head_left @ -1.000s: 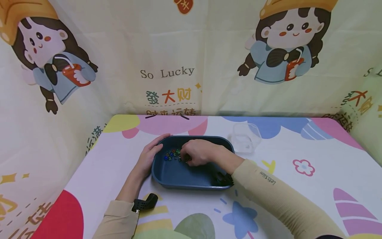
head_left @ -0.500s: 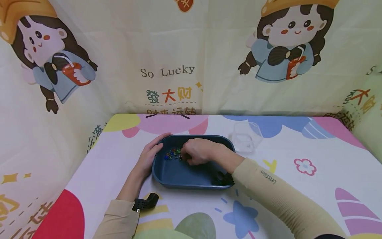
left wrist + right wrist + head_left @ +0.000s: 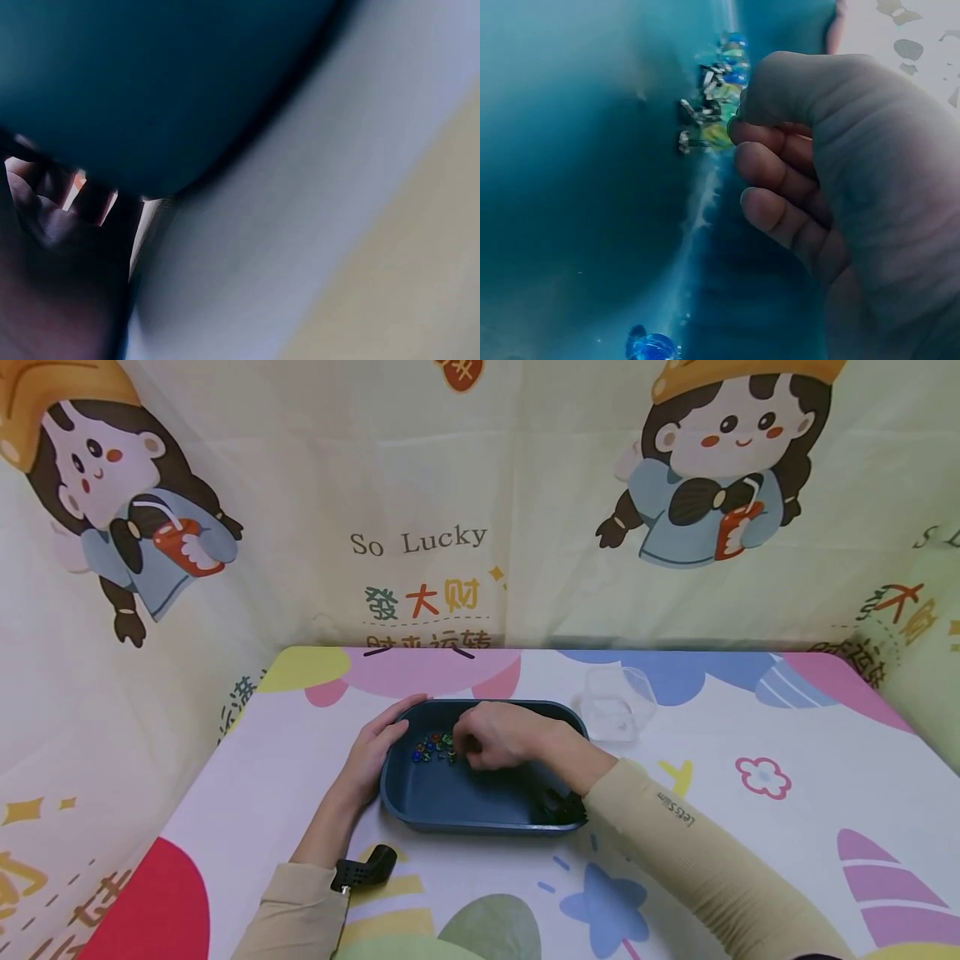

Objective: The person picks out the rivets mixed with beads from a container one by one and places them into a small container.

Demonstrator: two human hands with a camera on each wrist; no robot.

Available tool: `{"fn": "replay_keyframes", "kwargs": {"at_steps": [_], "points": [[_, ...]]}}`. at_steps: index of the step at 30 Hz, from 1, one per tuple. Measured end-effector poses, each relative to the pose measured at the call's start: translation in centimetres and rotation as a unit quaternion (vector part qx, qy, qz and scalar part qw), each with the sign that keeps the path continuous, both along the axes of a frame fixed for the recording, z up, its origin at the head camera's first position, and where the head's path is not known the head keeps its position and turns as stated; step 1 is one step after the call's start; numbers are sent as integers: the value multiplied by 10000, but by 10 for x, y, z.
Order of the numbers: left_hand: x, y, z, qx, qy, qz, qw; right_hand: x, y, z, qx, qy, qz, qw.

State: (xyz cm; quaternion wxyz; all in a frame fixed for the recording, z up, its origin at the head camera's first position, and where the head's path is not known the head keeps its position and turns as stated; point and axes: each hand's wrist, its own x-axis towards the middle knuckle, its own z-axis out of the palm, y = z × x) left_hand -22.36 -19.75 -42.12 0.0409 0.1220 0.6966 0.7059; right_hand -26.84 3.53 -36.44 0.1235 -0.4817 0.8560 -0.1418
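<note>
A dark blue oblong tub (image 3: pixel 480 806) sits on the table. My left hand (image 3: pixel 365 758) grips its left end, thumb over the rim and the other fingers along the outside; in the left wrist view, fingers (image 3: pixel 52 214) show under the dark wall. Inside the tub, several coloured glass marbles (image 3: pixel 431 745) lie with small shiny metal pieces (image 3: pixel 694 120) toward the left. My right hand (image 3: pixel 495 737) is inside beside this pile, fingers curled, thumb and index tips together right at the marbles. I cannot tell whether they pinch anything.
A clear plastic box (image 3: pixel 617 710) stands behind the tub's right end. In the right wrist view a lone blue marble (image 3: pixel 652 346) lies apart from the pile. The table's cloth (image 3: pixel 720 893) has cartoon prints, and a printed curtain (image 3: pixel 555 527) hangs behind.
My right hand has lifted slightly toward the tub's far wall, staying beside the pile. The left hand keeps its grip, and the tub stays in place.
</note>
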Motion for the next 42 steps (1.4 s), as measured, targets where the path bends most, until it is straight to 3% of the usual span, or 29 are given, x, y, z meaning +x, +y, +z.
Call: {"fn": "replay_keyframes", "kwargs": {"at_steps": [12,26,42], "points": [[-1,0,0,33,-59,-18,10000,0,14,3,-1062,-1,-256,9940],[0,-2,2,22,-106,-20,9999,-3,19,6,-1618,24,-422,9859],[-3,-1,-2,-6,34,-19,10000,-2,33,8,-2910,31,-405,9559]]}}
